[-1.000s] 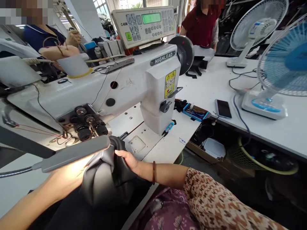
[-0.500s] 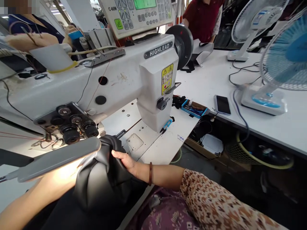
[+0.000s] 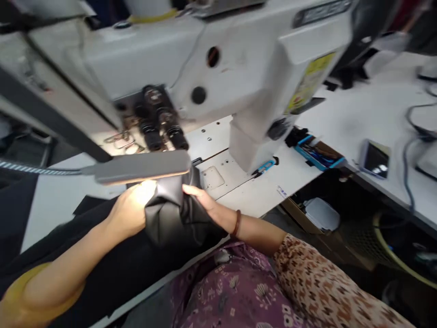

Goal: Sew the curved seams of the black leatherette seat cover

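- a bunched black leatherette panel (image 3: 170,218) sits between the hands, just short of a steel needle plate (image 3: 211,177), its long axis trailing toward 8 o'clock under the left forearm (image 3: 68,259).
- the left hand (image 3: 128,212), lit beneath a grey flat lamp bar (image 3: 139,166), is cupped against the panel's 9 o'clock side; whether it is gripping, i cannot tell.
- the right hand (image 3: 205,202), with a brown bead bracelet (image 3: 237,223), lies at 3 o'clock, fingers stretched over the top, unclenched, and it is the nearer hand to the plate.
- at 2 o'clock, a blue rectangular tray (image 3: 317,155) on the white surface (image 3: 249,196) holds small tools, too blurred to name.
- at 4 o'clock, below the surface, an open cardboard box (image 3: 297,214) holds a white plastic tub (image 3: 322,215).
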A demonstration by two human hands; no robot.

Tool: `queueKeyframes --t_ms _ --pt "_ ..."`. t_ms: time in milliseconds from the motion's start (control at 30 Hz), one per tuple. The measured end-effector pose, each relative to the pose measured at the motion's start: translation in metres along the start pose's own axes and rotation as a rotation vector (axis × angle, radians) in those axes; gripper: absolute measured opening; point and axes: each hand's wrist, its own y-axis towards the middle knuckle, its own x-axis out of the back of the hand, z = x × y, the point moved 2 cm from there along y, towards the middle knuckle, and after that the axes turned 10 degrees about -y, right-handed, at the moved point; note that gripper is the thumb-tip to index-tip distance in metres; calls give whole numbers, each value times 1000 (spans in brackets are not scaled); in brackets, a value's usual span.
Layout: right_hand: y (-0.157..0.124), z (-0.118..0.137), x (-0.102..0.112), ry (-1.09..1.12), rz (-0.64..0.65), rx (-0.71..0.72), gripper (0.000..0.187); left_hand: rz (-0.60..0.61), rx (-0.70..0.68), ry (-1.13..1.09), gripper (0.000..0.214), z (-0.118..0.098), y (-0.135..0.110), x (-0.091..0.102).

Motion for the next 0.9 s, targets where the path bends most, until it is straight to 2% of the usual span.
queueKeyframes --t_ms 100,200,267,367,433,500,533,567,600,633,667,700,733,767,900 --pt "-11 24 10 -168 -82 64 26 48 -9 35 36 -11 -3 1" --pt "-9 67 33 -506 -273 36 18 113 -108 97 42 -22 -3 3" --pt "-1 95 46 -758 -393 114 18 97 -148 135 43 -26 -3 2" --pt "3 120 56 -1263 -570 415 30 10 -170 138 41 -25 -5 -1" --pt "-10 121 55 -1637 -735 615 37 -69 -180 121 42 -23 -5 -3" --pt "-32 112 40 -1929 -867 844 40 -134 -192 92 42 -20 -4 -3" --pt "-43 104 27 -2036 -863 996 40 -154 -200 74 42 -19 -3 -2" --pt "-52 94 11 -2137 -773 1137 40 -165 -211 56 42 -18 -3 -2" --pt "-58 83 -7 -2249 -597 1222 41 -168 -217 37 41 -18 -3 -3" --pt "-60 71 -25 -2376 -356 1280 44 -167 -218 19 38 -17 -3 -3" --pt "-59 61 -40 -2502 -175 1277 48 -165 -213 0 35 -17 -3 -5" --pt "-56 53 -53 -2615 -69 1251 51 -161 -203 -18 33 -16 -4 -7" --pt "-53 47 -61 -2718 -3 1218 51 -162 -191 -35 32 -15 -6 -10" --pt "-50 43 -65 -2809 8 1187 49 -166 -180 -49 31 -14 -7 -13" --pt "-49 33 -56 -2983 -50 1229 30 -172 -179 -40 33 -14 -12 -20"
